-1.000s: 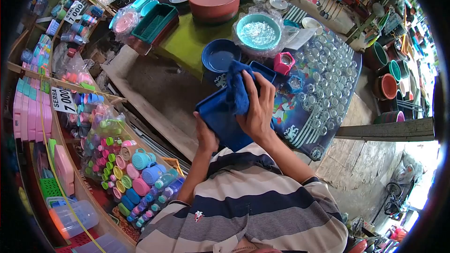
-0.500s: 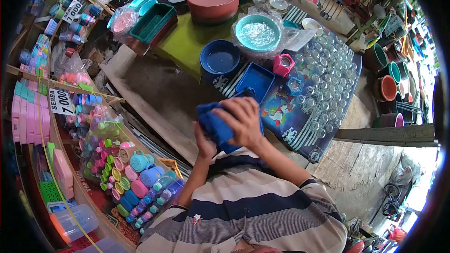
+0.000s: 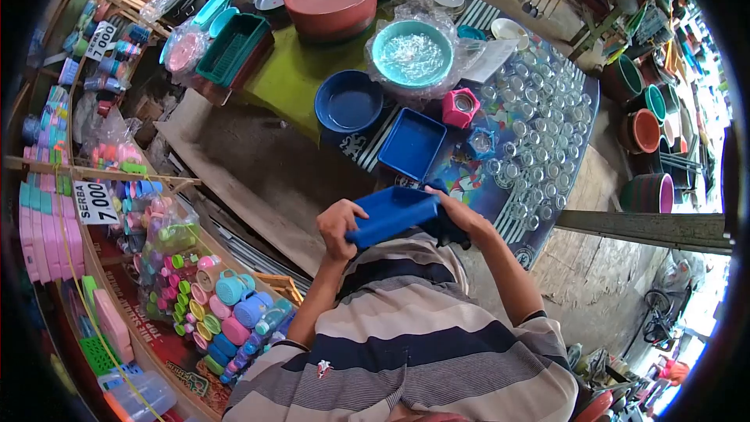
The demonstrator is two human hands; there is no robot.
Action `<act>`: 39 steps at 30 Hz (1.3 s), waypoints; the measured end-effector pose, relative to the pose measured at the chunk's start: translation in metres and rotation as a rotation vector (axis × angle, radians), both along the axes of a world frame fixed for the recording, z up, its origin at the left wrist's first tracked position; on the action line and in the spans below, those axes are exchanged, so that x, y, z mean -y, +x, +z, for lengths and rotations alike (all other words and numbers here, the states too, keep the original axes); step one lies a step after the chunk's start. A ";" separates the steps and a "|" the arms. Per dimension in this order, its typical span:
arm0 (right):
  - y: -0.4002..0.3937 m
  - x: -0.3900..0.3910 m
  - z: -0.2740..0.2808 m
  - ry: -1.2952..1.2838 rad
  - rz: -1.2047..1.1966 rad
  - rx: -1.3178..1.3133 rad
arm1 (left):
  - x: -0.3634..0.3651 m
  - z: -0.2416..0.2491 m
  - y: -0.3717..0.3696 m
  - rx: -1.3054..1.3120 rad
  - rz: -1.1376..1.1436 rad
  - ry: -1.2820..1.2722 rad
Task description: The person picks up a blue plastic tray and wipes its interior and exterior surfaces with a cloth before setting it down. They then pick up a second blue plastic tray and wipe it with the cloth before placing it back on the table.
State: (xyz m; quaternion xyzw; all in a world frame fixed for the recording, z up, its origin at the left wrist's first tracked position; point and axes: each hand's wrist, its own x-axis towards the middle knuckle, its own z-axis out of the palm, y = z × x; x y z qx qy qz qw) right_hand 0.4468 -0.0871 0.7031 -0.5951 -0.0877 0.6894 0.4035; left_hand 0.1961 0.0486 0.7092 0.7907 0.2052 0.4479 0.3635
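Note:
A blue rectangular tray (image 3: pixel 394 216) is held in front of my striped shirt, tilted. My left hand (image 3: pixel 340 228) grips its left end. At its right end is my right hand (image 3: pixel 461 215), closed round the rim together with a dark cloth (image 3: pixel 447 233). Beyond them on the table lies another blue rectangular tray (image 3: pixel 412 144), next to a round blue basin (image 3: pixel 348 101). A pink clock-like item (image 3: pixel 461 108) and a similar blue one (image 3: pixel 482 142) stand to the right of these.
Several glass jars (image 3: pixel 543 125) cover the table's right part. A turquoise basin (image 3: pixel 412 53) and stacked red basins (image 3: pixel 330 1) stand farther back. Colourful cups (image 3: pixel 234 289) fill the shelf at left. A wooden beam (image 3: pixel 641 230) juts in from the right.
The held blue tray has turned so its length and rim show. My hands have spread apart to its two ends, the right one moving right with the cloth.

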 end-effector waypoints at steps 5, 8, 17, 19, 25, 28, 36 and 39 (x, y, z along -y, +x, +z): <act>0.040 0.006 -0.026 -0.118 -0.086 -0.208 | -0.027 -0.007 0.046 -0.066 -0.389 -0.151; 0.064 0.010 -0.062 -0.103 -0.066 -0.034 | -0.051 -0.023 0.077 -0.080 -0.436 -0.104; 0.115 -0.009 -0.155 -0.015 -0.117 0.187 | -0.104 -0.099 0.150 -0.303 -0.343 -0.088; 0.116 -0.021 -0.181 -0.012 -0.211 0.304 | -0.115 -0.140 0.154 -0.335 -0.234 -0.345; 0.113 -0.060 -0.245 -0.042 -0.153 0.548 | -0.133 -0.218 0.146 -0.553 -0.071 -0.637; 0.106 -0.071 -0.273 -0.073 -0.139 0.597 | -0.137 -0.245 0.142 -0.605 -0.013 -0.612; 0.090 -0.073 -0.305 -0.045 -0.183 0.684 | -0.140 -0.290 0.142 -0.708 0.184 -0.539; 0.092 -0.060 -0.307 -0.110 -0.212 0.540 | -0.134 -0.292 0.140 -0.650 0.246 -0.585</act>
